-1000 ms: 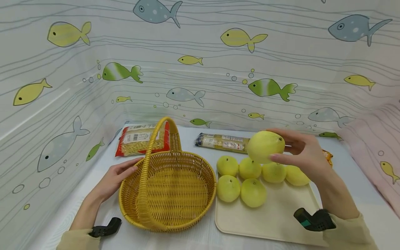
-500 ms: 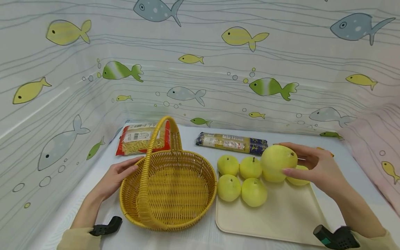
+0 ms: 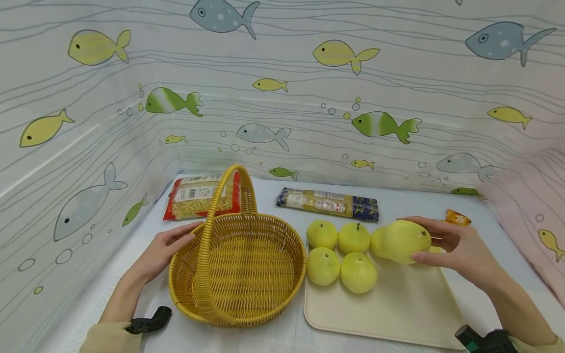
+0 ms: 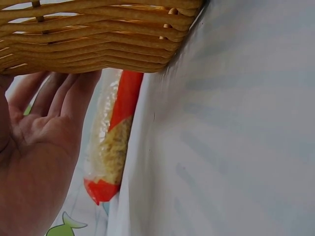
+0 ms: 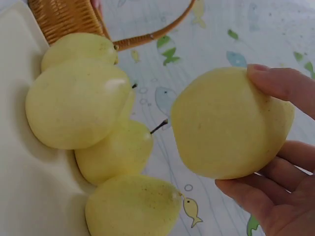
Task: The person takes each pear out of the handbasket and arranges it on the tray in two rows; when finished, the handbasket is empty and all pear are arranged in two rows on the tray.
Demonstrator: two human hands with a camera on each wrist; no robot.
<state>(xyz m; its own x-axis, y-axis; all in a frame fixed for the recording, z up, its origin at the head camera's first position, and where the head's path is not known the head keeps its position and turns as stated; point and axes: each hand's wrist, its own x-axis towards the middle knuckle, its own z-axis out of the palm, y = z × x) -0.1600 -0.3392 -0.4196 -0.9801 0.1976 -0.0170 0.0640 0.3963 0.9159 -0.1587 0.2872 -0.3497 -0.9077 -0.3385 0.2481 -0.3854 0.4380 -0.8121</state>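
My right hand [image 3: 456,245] holds a pale yellow pear [image 3: 405,241] above the beige tray [image 3: 388,314], thumb on the near side and fingers behind. In the right wrist view the gripped pear [image 5: 229,123] stands apart from the other pears [image 5: 78,103]. On the tray, several more pears [image 3: 358,272] sit in two rows; the held one partly hides those behind it. My left hand [image 3: 161,252] rests on the left rim of the yellow wicker basket [image 3: 247,274], fingers fairly straight. In the left wrist view, the basket wall [image 4: 98,39] hides the fingertips.
Behind the basket lies a red-edged bag of pasta [image 3: 198,196]. A long packet of noodles [image 3: 328,203] lies behind the pears. At the back right there is a small orange packet [image 3: 457,217]. The basket's tall handle [image 3: 207,250] arches over it. Fish-patterned cloth walls surround the table.
My right hand has moved right and lower with the pear, from above the back row toward its right end. The left hand and the basket have stayed in place.
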